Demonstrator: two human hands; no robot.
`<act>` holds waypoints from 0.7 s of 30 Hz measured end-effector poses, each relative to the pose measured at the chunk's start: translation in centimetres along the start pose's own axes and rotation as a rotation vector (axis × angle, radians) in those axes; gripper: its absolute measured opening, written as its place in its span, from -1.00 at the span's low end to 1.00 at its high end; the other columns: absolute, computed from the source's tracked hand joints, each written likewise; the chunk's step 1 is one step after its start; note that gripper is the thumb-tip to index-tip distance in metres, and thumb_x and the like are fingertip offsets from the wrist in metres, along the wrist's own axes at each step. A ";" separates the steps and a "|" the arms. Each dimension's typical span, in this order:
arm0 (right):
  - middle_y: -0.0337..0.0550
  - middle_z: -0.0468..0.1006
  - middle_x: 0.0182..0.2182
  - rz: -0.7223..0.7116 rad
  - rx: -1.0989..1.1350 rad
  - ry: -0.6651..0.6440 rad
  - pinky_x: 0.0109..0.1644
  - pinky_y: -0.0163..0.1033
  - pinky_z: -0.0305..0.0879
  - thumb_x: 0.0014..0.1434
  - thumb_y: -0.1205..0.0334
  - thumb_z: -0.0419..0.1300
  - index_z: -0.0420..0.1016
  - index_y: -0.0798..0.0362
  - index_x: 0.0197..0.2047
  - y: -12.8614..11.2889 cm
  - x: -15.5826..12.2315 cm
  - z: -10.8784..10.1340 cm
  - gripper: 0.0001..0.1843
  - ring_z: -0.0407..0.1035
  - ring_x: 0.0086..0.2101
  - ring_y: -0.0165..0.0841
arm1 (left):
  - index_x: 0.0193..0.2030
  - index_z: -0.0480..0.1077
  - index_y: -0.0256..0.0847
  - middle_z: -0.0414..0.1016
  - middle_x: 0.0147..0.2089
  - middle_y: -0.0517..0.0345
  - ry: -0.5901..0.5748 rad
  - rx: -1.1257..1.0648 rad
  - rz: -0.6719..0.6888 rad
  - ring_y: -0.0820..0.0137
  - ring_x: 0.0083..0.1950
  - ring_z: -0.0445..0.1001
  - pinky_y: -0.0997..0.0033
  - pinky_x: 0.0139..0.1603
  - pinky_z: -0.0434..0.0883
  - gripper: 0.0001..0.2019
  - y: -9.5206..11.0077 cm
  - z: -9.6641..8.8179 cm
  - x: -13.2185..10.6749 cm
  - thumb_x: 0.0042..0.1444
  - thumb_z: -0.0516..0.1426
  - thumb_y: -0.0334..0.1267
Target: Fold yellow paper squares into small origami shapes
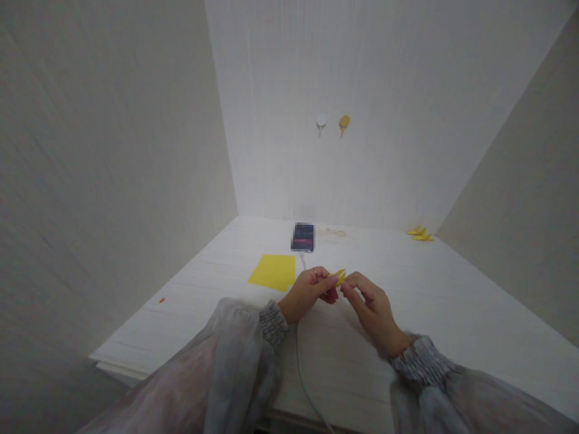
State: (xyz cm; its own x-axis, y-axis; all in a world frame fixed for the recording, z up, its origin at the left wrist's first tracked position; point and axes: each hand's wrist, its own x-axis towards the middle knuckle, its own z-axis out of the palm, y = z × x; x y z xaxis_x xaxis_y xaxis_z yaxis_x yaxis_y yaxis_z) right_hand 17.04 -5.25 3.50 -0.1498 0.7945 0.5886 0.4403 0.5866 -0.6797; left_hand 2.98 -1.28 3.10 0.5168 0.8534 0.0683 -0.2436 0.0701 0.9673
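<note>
- Bottom centre of frame: I note a pale cable (299, 361) running up past the left wrist.
- Frame centre, slightly low: the left hand (308, 292) pinches a small folded yellow paper (337, 278); the right hand (371, 306) has its fingertips at the paper's right end, whether gripping I cannot tell.
- Left of centre: I log a red scrap (161, 300) and, beside the left hand, a flat yellow sheet (272, 271).
- Beyond: a blurred dark device (303, 237).
- Right, farther: folded yellow pieces (421, 235).
- Upper centre: two wall hooks (344, 122).
</note>
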 end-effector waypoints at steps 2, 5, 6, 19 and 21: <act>-0.20 0.35 -0.49 0.019 0.024 -0.005 -0.31 -0.27 0.21 0.11 0.27 0.00 0.32 0.04 -0.46 0.0 0.0 -0.1 -0.85 0.26 -0.42 -0.39 | -0.50 0.20 -0.30 0.35 -0.61 0.21 0.016 0.002 0.002 0.57 -0.60 0.31 0.52 -0.50 0.29 -0.68 0.1 0.1 0.0 -0.15 0.13 -0.05; -0.20 0.34 -0.50 0.045 0.045 0.014 -0.31 -0.27 0.20 0.10 0.27 0.01 0.30 0.05 -0.47 0.1 0.1 -0.1 -0.86 0.25 -0.42 -0.39 | -0.50 0.20 -0.30 0.35 -0.62 0.22 0.031 0.007 0.021 0.57 -0.61 0.31 0.54 -0.52 0.29 -0.70 0.1 0.1 0.0 -0.15 0.14 -0.08; -0.21 0.34 -0.50 0.050 0.043 0.018 -0.32 -0.27 0.20 0.10 0.27 0.02 0.30 0.05 -0.47 0.2 0.1 -0.1 -0.86 0.25 -0.42 -0.39 | -0.50 0.20 -0.30 0.35 -0.63 0.22 0.036 0.008 0.025 0.57 -0.61 0.30 0.54 -0.53 0.29 -0.70 0.1 0.1 0.0 -0.15 0.14 -0.08; -0.23 0.30 -0.54 0.104 -0.006 0.029 -0.40 -0.32 0.17 0.12 0.25 -0.02 0.27 0.05 -0.50 0.3 0.2 0.1 -0.82 0.22 -0.47 -0.42 | -0.46 0.20 -0.28 0.28 -0.58 0.30 0.155 0.009 0.104 0.61 -0.59 0.27 0.59 -0.54 0.26 -0.67 -0.5 0.0 0.4 -0.27 0.23 -0.15; -0.24 0.29 -0.55 0.097 -0.012 0.025 -0.41 -0.33 0.16 0.11 0.26 -0.01 0.27 0.05 -0.49 0.3 0.2 0.0 -0.83 0.22 -0.48 -0.42 | -0.43 0.20 -0.28 0.27 -0.58 0.31 0.129 0.004 0.105 0.62 -0.60 0.26 0.60 -0.56 0.25 -0.68 -0.6 0.0 0.4 -0.26 0.22 -0.16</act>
State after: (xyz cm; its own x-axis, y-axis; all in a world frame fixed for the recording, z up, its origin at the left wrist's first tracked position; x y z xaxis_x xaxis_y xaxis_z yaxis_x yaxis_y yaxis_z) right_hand 17.11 -4.94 3.38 -0.0837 0.8433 0.5308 0.4625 0.5047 -0.7289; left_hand 3.31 -0.93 2.55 0.3789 0.9152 0.1370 -0.2873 -0.0244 0.9575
